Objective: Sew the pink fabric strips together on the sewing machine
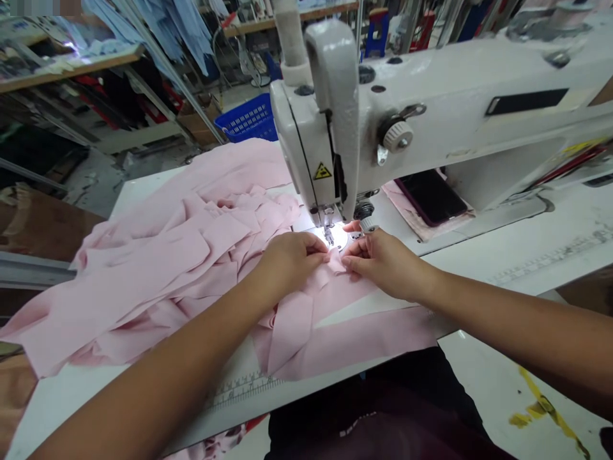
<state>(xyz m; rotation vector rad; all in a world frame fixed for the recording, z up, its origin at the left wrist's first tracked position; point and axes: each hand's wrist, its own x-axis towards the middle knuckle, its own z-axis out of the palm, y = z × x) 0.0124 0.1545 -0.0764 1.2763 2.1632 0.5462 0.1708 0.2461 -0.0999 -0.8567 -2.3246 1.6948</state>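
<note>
Pinching one pink cloth (337, 261) between fingertips: my left hand (292, 259), my right hand (385, 263). Cloth's location: near side of the presser foot (329, 236) (brightly lit), beside heaped pink pieces (163, 255) at left.

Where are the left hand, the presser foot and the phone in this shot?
Left hand (291, 259): head view, on the back of the hand.
Presser foot (329, 236): head view, on the metal foot itself.
Phone (435, 197): head view, on the middle of its dark screen.
</note>
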